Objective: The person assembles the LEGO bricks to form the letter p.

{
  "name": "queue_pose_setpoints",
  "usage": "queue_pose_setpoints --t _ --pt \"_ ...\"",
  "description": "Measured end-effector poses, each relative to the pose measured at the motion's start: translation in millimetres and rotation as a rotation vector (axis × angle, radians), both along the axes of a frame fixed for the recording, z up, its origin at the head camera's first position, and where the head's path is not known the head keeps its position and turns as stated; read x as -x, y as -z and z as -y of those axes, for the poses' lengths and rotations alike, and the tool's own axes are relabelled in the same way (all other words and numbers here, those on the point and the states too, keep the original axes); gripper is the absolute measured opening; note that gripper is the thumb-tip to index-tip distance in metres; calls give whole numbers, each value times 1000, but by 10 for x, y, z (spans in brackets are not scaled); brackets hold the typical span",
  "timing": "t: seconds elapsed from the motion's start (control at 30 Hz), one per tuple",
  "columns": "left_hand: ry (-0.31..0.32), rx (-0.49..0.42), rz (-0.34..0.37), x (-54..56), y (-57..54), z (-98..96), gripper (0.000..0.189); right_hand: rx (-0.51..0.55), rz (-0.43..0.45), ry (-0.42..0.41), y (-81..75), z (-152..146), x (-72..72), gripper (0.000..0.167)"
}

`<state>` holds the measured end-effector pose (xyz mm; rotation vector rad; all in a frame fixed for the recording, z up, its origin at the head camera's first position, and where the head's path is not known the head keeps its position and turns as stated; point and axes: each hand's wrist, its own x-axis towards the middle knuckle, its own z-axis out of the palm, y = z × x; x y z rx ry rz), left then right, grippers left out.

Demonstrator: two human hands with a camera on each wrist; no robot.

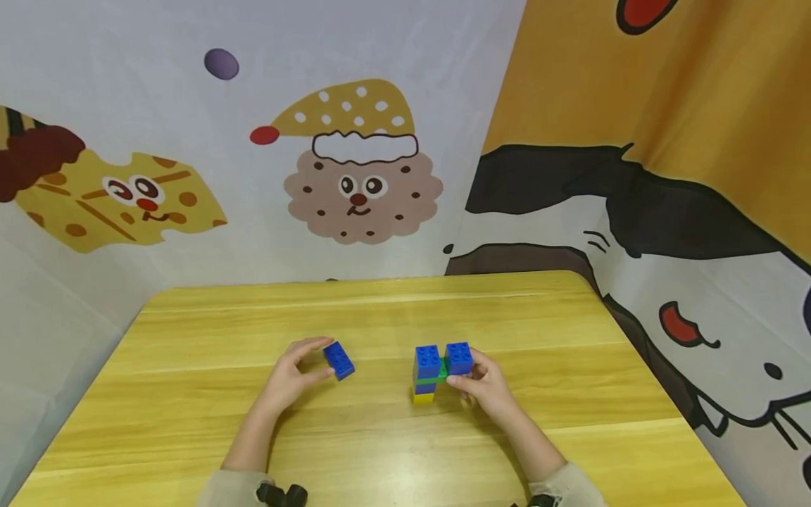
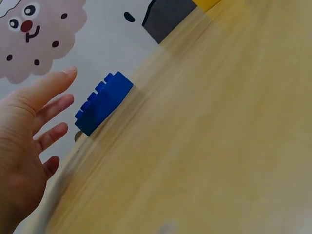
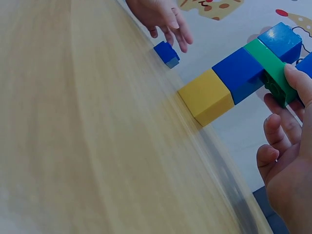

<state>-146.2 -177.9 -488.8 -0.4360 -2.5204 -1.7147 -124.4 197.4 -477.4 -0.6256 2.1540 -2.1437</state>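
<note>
A long blue toy brick (image 1: 338, 360) lies studs up on the table, left of the middle. My left hand (image 1: 288, 380) reaches beside it, thumb and fingers spread on either side; in the left wrist view a gap shows between the fingers and the brick. To the right stands a small tower: a yellow brick (image 3: 207, 97) at the bottom, a blue brick (image 3: 239, 75) on it, then a green brick (image 3: 273, 68) jutting out to the right. Two more blue bricks (image 1: 427, 360) sit on top. My right hand (image 1: 491, 391) pinches the jutting end, thumb on the green brick.
The wooden table (image 1: 355, 451) has rounded far corners. Right behind it hangs a cloth (image 1: 355, 42) printed with cartoon figures. Dark straps with small devices (image 1: 281, 494) sit at the wrists, over light sleeves (image 1: 231, 489).
</note>
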Motion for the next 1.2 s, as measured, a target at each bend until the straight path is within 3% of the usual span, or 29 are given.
queue_pose_setpoints --t 0.3,0.7,1.2 --pt "21 45 61 73 -18 -2 57 30 -5 -17 -10 3 4 28" --pt "131 121 107 198 69 67 66 35 -14 -17 -15 9 0 27" --pt "175 137 -11 259 125 55 53 18 -9 -8 -4 7 6 25"
